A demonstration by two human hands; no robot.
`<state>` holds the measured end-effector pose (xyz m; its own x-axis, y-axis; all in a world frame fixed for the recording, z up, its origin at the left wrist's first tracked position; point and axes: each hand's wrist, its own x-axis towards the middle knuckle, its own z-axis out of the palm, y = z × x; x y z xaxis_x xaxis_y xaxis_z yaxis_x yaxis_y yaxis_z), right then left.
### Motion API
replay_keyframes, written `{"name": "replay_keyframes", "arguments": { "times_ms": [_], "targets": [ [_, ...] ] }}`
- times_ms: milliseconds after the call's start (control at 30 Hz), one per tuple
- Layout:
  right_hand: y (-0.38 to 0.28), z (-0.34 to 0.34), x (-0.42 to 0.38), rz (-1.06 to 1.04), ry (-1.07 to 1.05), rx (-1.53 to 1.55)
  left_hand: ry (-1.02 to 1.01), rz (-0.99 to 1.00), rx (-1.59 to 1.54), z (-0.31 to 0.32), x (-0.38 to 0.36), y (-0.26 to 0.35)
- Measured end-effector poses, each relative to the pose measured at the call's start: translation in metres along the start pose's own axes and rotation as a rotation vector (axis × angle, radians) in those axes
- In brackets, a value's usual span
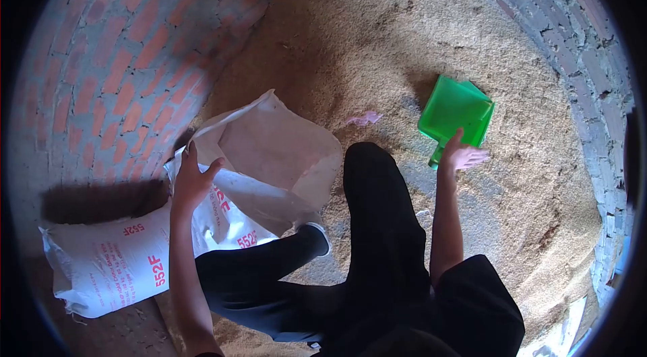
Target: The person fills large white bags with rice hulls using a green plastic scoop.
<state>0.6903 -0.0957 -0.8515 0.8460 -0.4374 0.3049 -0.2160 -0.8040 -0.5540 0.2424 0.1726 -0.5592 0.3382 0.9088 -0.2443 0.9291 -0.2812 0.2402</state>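
Observation:
My left hand [193, 185] is at the near-left rim of a white sack [276, 145], thumb and fingers hooked on its edge. The sack leans with its wide mouth turned up, its pale inner wall showing. Over the handle end of a green plastic dustpan [458, 111] is my right hand [461, 155], fingers stretched out and nothing in them. That dustpan lies on a layer of tan, husk-like grain [377, 34]. My left foot and lower leg are close against the sack's near side.
A filled white sack printed 552F [111, 266] lies at the left by a red brick wall [135, 67]. Another brick wall [579, 74] curves along the right. A pink scrap [364, 118] rests on the grain between the open sack and the dustpan.

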Motion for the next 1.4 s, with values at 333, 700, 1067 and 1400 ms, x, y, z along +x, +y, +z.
{"name": "replay_keyframes", "arguments": {
  "times_ms": [333,700,1067,1400],
  "targets": [
    [-0.062,0.047,-0.134,-1.072,-1.28,0.068,0.02,0.019,-0.022,0.001,-0.012,0.015],
    [-0.064,0.044,-0.146,-1.124,-1.387,-0.327,0.11,0.132,0.053,0.005,-0.015,0.003],
    [0.113,-0.062,-0.04,-0.805,-1.916,-0.399,-0.035,0.045,-0.194,-0.004,-0.008,0.009],
    [0.128,-0.095,0.032,1.024,-1.516,0.956,-0.136,0.177,-0.217,0.006,0.016,0.016]
  ]
}}
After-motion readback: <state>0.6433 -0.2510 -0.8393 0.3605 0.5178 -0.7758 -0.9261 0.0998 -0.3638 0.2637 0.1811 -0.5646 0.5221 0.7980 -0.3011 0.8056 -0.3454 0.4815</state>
